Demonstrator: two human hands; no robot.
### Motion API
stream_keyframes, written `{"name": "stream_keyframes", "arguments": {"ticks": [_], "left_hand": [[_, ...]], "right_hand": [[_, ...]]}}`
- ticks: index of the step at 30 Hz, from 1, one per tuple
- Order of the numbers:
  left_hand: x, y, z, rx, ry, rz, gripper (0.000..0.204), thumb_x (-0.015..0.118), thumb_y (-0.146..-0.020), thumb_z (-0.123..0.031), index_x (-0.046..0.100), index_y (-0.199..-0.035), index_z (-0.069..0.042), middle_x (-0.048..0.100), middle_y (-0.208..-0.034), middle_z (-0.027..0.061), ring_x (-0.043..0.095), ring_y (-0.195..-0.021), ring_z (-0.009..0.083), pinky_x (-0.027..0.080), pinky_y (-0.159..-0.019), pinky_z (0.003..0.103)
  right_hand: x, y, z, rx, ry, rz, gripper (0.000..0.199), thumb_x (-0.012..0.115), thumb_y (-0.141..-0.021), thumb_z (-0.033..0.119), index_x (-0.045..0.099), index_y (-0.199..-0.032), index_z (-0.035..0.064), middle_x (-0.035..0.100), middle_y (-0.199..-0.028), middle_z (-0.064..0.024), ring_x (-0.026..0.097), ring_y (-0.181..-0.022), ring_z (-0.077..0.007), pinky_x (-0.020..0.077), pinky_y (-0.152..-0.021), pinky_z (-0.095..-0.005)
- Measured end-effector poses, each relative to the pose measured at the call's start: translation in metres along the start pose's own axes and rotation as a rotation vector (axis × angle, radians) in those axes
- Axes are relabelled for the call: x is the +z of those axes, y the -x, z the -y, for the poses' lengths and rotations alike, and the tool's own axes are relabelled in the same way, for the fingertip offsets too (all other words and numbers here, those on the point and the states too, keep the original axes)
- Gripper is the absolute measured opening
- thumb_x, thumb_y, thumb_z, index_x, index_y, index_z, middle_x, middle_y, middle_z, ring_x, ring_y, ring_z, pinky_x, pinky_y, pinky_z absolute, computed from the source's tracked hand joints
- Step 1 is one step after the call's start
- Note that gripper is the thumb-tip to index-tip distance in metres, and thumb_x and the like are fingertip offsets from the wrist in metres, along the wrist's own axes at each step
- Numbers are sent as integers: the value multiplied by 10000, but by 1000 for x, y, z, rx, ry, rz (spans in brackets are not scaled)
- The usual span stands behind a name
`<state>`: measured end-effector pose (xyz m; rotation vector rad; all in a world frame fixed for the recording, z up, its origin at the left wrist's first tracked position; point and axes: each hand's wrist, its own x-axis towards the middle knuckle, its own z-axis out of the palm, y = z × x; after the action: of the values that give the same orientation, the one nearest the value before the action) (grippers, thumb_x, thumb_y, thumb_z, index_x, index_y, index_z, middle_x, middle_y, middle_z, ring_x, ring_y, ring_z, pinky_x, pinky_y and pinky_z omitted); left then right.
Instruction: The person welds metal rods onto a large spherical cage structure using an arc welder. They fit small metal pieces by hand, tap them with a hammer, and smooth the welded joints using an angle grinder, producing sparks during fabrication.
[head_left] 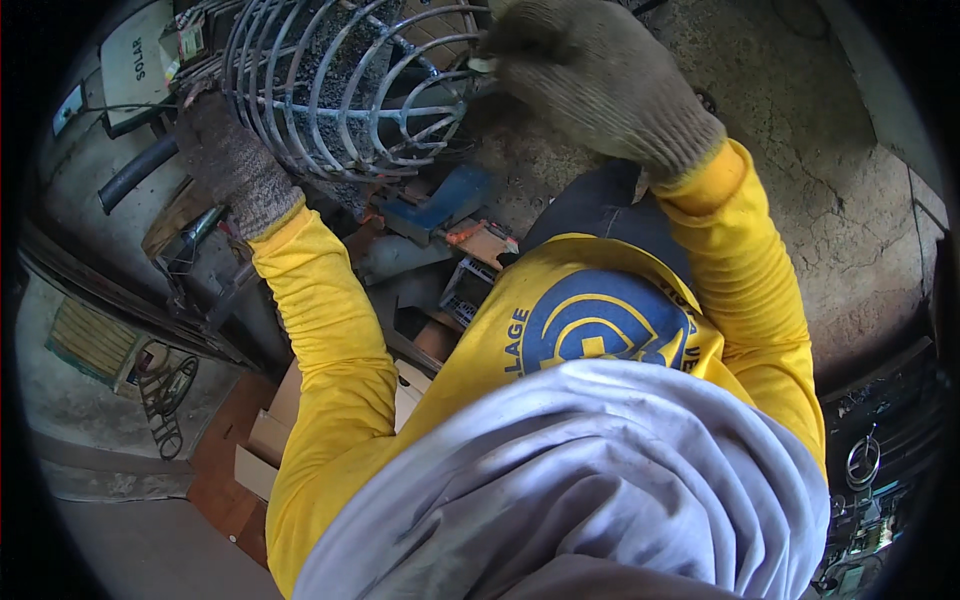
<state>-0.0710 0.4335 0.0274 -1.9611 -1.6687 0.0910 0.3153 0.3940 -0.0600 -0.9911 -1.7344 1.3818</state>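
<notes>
Wire fan guard [350, 90]: domed cage of concentric metal rings w/ radial ribs, held up between both hands at top of view. Dome apex points down-right, toward the person's chest; the open wide end faces up-left. Long axis runs approx. from upper left to lower right.

Left hand [232, 160]: knit work glove, closed around the outer rings on the guard's left side, fingers wrapped over the wire.

Right hand [590, 75]: knit work glove, clenched at the guard's right rim, pinching a small pale item [483, 65] against the wire; item type can't be told.

Both arms in yellow long sleeves [330, 340]; grey cloth [600, 480] drapes over the chest at the bottom of view.

Below the hands: blue tool body [440, 200], an orange part [475, 238], a small grey crate [465, 290], all lying on cluttered floor. Right of the right hand: cracked concrete floor [830, 200]. Below the left forearm: cardboard boxes [270, 430]. Left of the left hand: black hose [135, 172].
</notes>
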Motion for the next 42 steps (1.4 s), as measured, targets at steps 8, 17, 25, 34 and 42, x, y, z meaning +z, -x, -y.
{"name": "stream_keyframes", "arguments": {"ticks": [8, 17, 25, 34, 42], "left_hand": [[1, 3, 11, 88, -26, -44, 298, 654, -891, -236, 748, -1065, -13, 737, -1073, 186, 703, -997, 355, 538, -881, 408], [-2, 7, 2, 25, -179, 100, 271, 577, -942, -143, 680, -1177, -57, 667, -1205, 114, 587, -1195, 294, 463, -1060, 370], [-2, 1, 4, 73, -198, 51, 271, 607, -915, -150, 678, -1157, -51, 667, -1202, 136, 603, -1170, 314, 472, -1040, 390], [-5, 0, 1, 91, -121, 29, 258, 592, -916, -112, 690, -1146, -47, 677, -1185, 140, 616, -1146, 328, 492, -998, 421], [-10, -2, -7, 99, -162, 29, 243, 574, -935, -130, 706, -1120, -41, 685, -1171, 146, 633, -1126, 313, 498, -982, 401]], "right_hand": [[21, 44, -5, 392, -317, -212, 273, 718, -867, 293, 753, -1045, 88, 747, -903, -128, 731, -785, -258, 577, -736, -352], [54, 37, -6, 122, -156, -413, 229, 737, -932, 214, 734, -1105, 63, 765, -900, -80, 718, -763, -109, 571, -689, -257], [63, 38, -4, 70, -133, -465, 227, 750, -903, 204, 737, -1078, 59, 759, -914, -106, 735, -768, -154, 575, -697, -281], [63, 40, -6, 42, -110, -500, 207, 741, -886, 211, 739, -1041, 74, 739, -900, -116, 725, -789, -227, 575, -711, -336], [60, 36, -3, 44, -24, -474, 224, 761, -895, 204, 741, -1079, 78, 747, -947, -95, 741, -809, -188, 583, -706, -295]]}}
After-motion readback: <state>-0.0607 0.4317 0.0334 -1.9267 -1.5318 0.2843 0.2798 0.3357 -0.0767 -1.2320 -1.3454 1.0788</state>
